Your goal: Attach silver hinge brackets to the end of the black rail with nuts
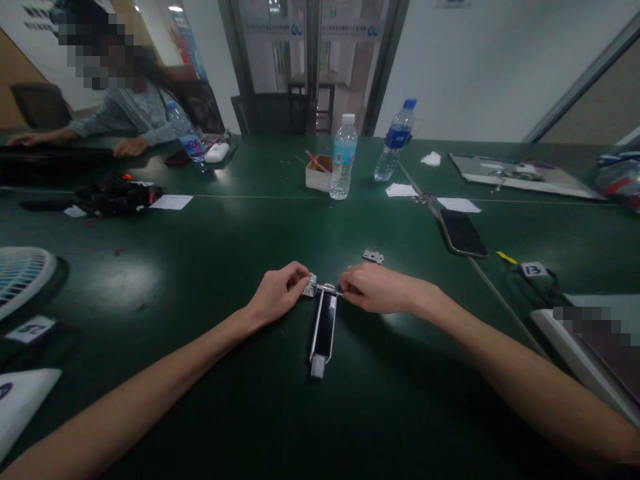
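A long black and silver metal bar [324, 328] lies on the green table [210, 280], its far end between my hands. My left hand [278, 291] pinches a small silver metal piece [310, 286] at the bar's far left corner. My right hand [373, 288] is closed on a thin metal pin [329, 290] that runs across the bar's far end toward the silver piece. A small loose metal plate [373, 255] lies just beyond my right hand.
A phone [463, 232] lies to the right, two water bottles [343, 157] and a small box [319, 173] stand farther back. A white fan [23, 273] sits at the left edge. A laptop [590, 353] is at the right. Another person [125, 113] sits at the far left.
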### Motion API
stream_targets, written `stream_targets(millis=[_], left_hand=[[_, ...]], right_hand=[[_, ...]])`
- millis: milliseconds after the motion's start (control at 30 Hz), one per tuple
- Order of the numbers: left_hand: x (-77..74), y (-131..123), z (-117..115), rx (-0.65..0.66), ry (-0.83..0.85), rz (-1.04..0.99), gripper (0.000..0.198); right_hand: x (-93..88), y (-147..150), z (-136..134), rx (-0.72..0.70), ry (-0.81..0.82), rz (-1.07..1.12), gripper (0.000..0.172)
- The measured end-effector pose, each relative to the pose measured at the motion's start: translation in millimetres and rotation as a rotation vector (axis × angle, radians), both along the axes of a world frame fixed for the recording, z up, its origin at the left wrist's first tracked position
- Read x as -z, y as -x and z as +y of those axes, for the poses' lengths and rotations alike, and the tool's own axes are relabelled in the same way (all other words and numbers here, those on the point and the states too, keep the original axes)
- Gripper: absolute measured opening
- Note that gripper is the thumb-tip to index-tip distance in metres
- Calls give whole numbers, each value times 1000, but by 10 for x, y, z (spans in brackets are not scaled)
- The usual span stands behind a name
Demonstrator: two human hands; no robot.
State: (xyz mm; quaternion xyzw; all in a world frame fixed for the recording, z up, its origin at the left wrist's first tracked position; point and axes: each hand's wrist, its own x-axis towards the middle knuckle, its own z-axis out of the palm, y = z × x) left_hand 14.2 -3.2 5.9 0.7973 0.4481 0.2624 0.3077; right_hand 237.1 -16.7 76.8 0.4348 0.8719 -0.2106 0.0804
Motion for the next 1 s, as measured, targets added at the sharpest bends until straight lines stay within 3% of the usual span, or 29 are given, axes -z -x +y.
stream_targets(millis=[167, 367, 1000], left_hand=[[-27, -21, 6, 79, -8, 107, 21], [-38, -50, 8, 137, -156, 235, 23], [18, 28, 58, 188, -201, 200, 24]], right_hand=[[96, -78, 69, -8, -36, 46, 16], [146, -139, 118, 30, -59, 67, 16], [134, -128, 110, 30, -91, 59, 17]])
